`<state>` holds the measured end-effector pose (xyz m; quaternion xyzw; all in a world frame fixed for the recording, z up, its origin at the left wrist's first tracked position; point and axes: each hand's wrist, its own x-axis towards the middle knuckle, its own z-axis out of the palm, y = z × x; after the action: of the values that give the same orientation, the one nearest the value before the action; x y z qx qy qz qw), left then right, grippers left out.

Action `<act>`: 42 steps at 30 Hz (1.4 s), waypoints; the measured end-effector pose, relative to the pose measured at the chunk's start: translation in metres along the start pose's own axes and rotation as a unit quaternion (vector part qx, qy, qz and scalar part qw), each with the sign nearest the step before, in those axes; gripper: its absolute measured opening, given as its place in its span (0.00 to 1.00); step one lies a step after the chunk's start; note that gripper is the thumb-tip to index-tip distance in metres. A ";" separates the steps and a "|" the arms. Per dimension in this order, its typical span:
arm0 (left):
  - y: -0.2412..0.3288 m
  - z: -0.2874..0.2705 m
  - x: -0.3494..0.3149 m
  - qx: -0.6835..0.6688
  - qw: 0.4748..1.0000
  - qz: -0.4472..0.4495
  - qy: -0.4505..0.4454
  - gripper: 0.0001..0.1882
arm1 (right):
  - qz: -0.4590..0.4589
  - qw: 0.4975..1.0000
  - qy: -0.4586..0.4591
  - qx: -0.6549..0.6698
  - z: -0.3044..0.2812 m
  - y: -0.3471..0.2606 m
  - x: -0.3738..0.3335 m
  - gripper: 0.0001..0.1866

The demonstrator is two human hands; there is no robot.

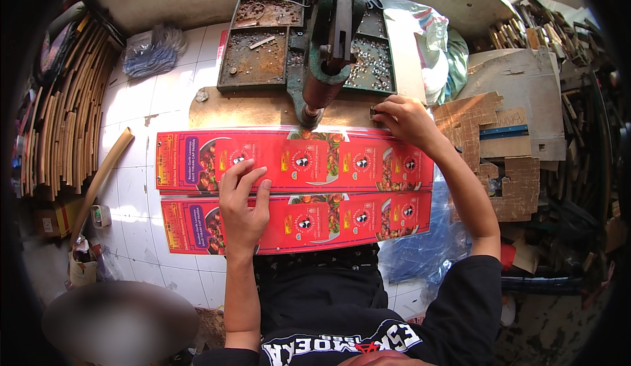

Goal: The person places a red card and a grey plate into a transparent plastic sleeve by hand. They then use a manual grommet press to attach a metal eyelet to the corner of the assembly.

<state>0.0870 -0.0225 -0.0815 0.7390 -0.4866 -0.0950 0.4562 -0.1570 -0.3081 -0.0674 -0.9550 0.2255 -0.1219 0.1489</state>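
L hand (242,205) lies flat, fingers spread, on the red printed sheets (296,162) while R hand (402,119) pinches a small metal piece by the press (322,90); best keep sheet edges squared w/ the punch.

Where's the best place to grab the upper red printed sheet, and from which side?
Probably the bare left end of the upper red printed sheet, approached from the left. It lies flat; the left hand presses its middle, the right hand pinches its top edge by the green press, and the lower sheet borders its near edge.
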 end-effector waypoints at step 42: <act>-0.001 0.000 0.000 -0.001 1.000 -0.001 -0.002 0.10 | -0.007 1.000 0.028 0.012 0.004 0.004 0.000 0.07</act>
<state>0.0874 -0.0219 -0.0818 0.7393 -0.4862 -0.0972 0.4556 -0.1574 -0.3107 -0.0720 -0.9509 0.2214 -0.1524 0.1533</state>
